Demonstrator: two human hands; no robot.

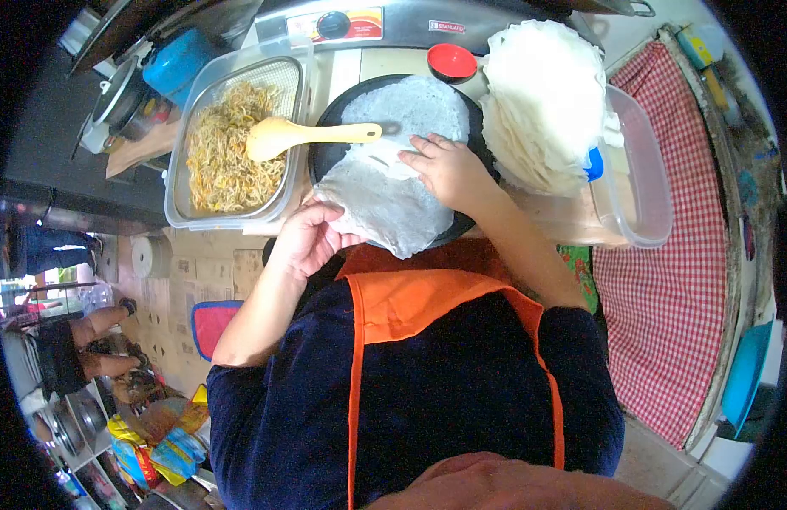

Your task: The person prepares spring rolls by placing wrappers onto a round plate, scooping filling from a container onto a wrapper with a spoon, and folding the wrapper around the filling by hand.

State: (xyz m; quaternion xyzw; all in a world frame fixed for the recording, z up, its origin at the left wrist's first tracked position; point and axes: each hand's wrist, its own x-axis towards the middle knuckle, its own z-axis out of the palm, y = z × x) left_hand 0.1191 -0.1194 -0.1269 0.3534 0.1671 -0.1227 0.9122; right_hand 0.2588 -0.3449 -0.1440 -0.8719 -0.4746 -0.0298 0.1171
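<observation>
Nearest camera: bare skin (512, 486) at bottom edge, then orange apron (410, 306) over navy shirt (453, 391). Beyond, on round black plate (327, 123): far wrapper sheet (410, 100) and near wrapper sheet (389, 214); exact overlap unclear. Seems like handling thin sheets into place. To do well: lift gently, support from below, smooth with flat fingertips, avoid tugging and tearing. In left hand (310, 238): near sheet's left edge, pinched between thumb and fingers. With right hand (451, 172): fingers slightly spread, tips resting on wrapper around plate's middle, no pinch visible. Left of plate: yellow serving spoon (274, 138) over noodles (228, 161).
</observation>
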